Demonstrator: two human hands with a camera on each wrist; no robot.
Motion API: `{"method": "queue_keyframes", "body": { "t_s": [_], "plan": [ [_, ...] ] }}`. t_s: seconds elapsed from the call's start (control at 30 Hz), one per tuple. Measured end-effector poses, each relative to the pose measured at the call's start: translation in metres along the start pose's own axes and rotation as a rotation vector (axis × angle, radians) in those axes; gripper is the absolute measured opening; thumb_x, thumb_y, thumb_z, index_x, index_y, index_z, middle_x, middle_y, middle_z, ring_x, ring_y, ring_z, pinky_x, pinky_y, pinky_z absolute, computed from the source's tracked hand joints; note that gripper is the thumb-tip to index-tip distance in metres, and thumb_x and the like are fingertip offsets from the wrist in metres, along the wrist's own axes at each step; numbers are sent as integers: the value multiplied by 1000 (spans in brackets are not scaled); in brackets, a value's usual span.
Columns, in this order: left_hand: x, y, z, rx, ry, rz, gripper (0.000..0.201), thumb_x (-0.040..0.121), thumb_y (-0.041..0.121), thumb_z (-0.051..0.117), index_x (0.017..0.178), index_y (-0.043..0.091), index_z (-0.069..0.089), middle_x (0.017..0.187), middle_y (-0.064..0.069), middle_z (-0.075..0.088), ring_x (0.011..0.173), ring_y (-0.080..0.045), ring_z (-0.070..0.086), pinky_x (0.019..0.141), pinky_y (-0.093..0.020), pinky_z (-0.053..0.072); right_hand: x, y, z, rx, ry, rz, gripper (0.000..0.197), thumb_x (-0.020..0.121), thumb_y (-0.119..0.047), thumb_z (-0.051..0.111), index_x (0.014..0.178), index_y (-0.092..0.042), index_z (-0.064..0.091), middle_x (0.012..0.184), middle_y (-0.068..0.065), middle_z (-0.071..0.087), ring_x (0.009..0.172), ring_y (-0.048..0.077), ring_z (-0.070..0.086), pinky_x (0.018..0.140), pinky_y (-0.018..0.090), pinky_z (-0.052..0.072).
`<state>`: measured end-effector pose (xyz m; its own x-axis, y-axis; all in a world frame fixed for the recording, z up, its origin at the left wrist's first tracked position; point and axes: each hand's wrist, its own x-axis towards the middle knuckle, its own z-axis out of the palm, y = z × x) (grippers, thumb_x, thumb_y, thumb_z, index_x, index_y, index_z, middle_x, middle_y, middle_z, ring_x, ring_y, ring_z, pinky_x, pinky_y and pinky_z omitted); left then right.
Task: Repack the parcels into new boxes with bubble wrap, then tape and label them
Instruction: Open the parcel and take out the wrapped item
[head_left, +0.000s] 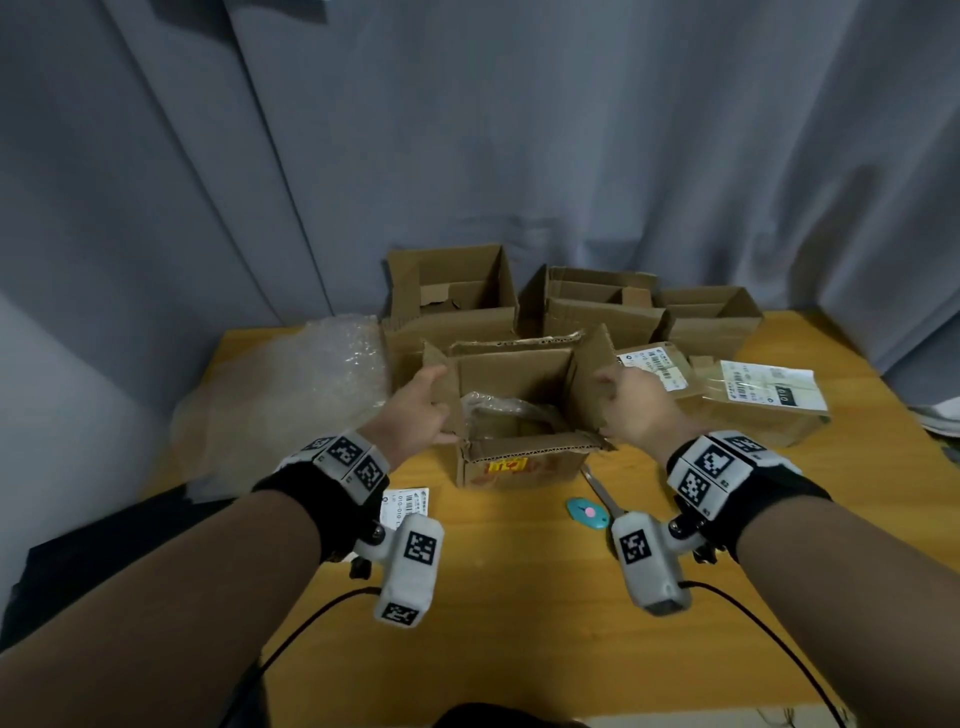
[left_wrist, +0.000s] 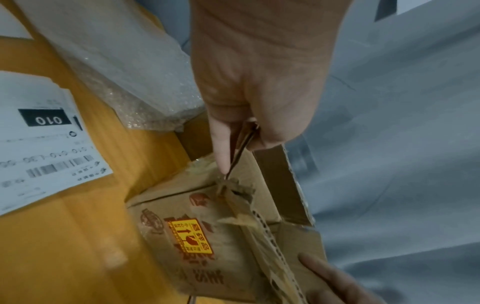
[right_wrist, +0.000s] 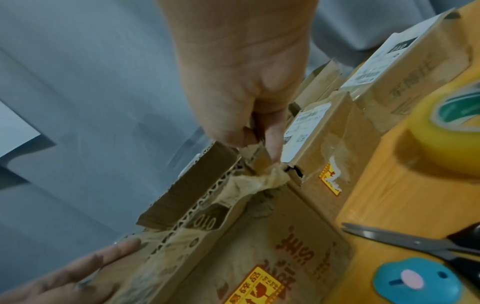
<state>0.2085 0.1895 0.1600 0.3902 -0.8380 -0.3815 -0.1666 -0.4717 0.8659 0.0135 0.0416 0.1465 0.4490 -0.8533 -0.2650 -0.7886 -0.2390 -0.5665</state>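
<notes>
A worn cardboard box (head_left: 519, 467) with a yellow sticker (left_wrist: 191, 236) stands open in the middle of the wooden table (head_left: 519, 597). Inside it lies something wrapped in clear plastic (head_left: 498, 413). My left hand (head_left: 421, 408) pinches the box's left flap (left_wrist: 280, 181) between thumb and fingers. My right hand (head_left: 631, 402) pinches the right flap (right_wrist: 187, 185) the same way. Both flaps are held outward. A bubble wrap pile (head_left: 291, 395) lies to the left of the box.
Several empty open boxes (head_left: 452, 291) stand behind. Two labelled parcels (head_left: 758, 400) lie at the right. Scissors (right_wrist: 415, 243), a teal cutter (head_left: 587, 512) and a tape roll (right_wrist: 451, 131) sit near the box's front right. Loose labels (left_wrist: 41, 139) lie front left. Grey curtain behind.
</notes>
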Motion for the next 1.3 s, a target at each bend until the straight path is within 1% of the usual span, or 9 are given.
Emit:
{"method": "queue_keyframes", "body": {
  "t_s": [0.1,0.2,0.4,0.5,0.63,0.83,1.03,1.17,1.3],
  "plan": [
    [5,-5,9,-156,-36,-50,66,93,-10,40,147,25,24,146,-17,32,115,-32,55,72,-24,58,-2,16,-7,28,14,28,50,90,5,44,137,-10,48,132,19,54,110,33,60,93,44,52],
    [10,-9,17,-127,-63,-23,71,92,-6,47,149,24,18,148,-12,29,117,-28,53,86,-30,54,-4,30,-18,22,22,36,51,89,5,45,138,-11,47,135,17,51,114,32,58,95,42,51],
    [9,7,32,1092,277,355,61,85,41,61,139,22,40,134,-3,31,125,-22,32,109,-38,27,-7,42,-35,-267,20,-103,41,91,-13,52,132,-15,54,139,11,38,119,30,49,101,39,43],
    [7,28,41,1204,57,564,46,94,45,46,131,19,50,133,2,45,126,-16,38,107,-33,26,-10,37,-36,-555,102,-313,42,91,-34,57,129,-16,55,142,11,28,132,30,27,111,40,29],
    [18,31,50,1390,-188,398,77,86,67,42,146,20,33,158,-8,15,146,-23,7,117,-41,1,-12,23,-34,-698,-55,-565,59,88,-56,52,137,-23,49,144,2,36,137,22,25,118,40,6],
    [29,20,40,1506,-151,165,124,62,85,51,151,23,-9,154,-15,-25,143,-31,-20,116,-52,-6,-1,40,-31,-863,-247,-376,104,69,-80,54,151,-32,12,159,18,-4,146,33,-10,113,52,-19],
    [44,11,42,1483,-127,141,131,60,87,50,149,18,-16,156,-16,-18,145,-34,-3,117,-52,9,17,43,-23,-830,-364,-196,130,56,-81,64,151,-32,-10,156,22,-17,144,40,-12,118,51,2],
    [57,7,45,1431,36,177,127,62,90,41,150,15,-11,143,-10,29,123,-29,36,95,-44,39,31,37,-21,-735,-460,-140,139,51,-71,78,146,-41,-19,157,13,-19,145,39,-3,112,56,25],
    [68,5,42,1455,68,198,129,59,93,37,150,11,-4,139,-6,30,121,-26,35,98,-45,30,32,40,-13,-711,-450,-103,139,53,-65,80,148,-35,-17,156,11,-22,145,36,-2,113,53,27]
  ]
}}
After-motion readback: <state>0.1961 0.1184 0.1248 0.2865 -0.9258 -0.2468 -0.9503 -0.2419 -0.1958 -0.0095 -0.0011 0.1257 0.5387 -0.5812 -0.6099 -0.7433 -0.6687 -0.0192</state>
